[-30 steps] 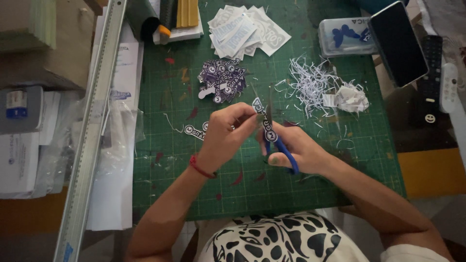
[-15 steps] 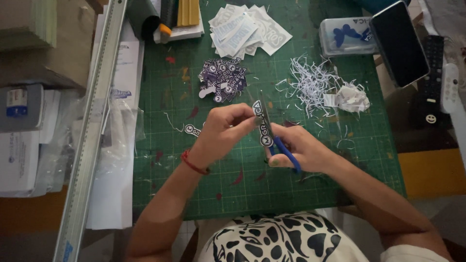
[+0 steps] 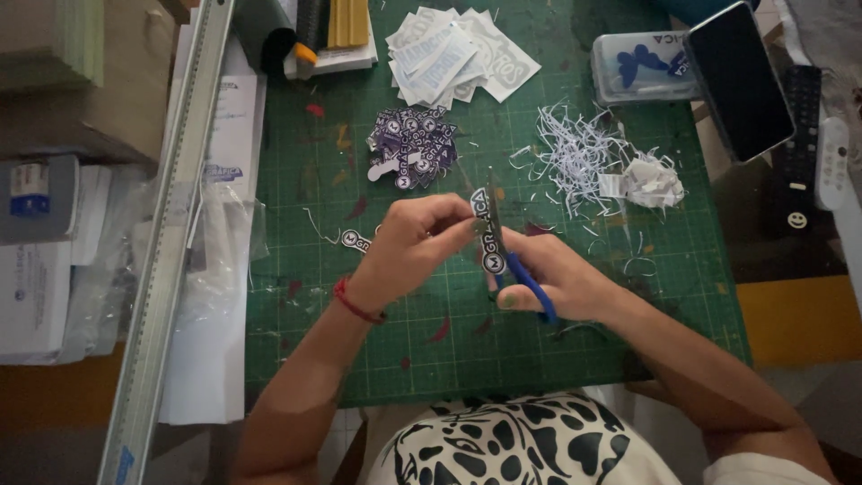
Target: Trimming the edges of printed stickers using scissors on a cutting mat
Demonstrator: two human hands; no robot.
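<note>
Over a green cutting mat (image 3: pixel 575 350), my left hand (image 3: pixel 409 247) pinches a long dark sticker with white lettering (image 3: pixel 486 235). My right hand (image 3: pixel 549 274) grips blue-handled scissors (image 3: pixel 514 256) whose blades point away from me and run along the sticker's right edge. A second cut sticker (image 3: pixel 356 241) lies on the mat just left of my left hand, partly hidden by it. A red band sits on my left wrist.
A pile of cut purple stickers (image 3: pixel 411 148), white uncut sheets (image 3: pixel 458 54), white paper trimmings (image 3: pixel 584 157) and a clear plastic box (image 3: pixel 639 67) lie at the back. A phone (image 3: pixel 738 81) and remote (image 3: pixel 831 163) are at the right; a long metal ruler (image 3: pixel 171 242) at the left.
The sticker has turned in my left hand to stand more upright, and the scissors have moved along its edge. Both hands stay over the middle of the mat.
</note>
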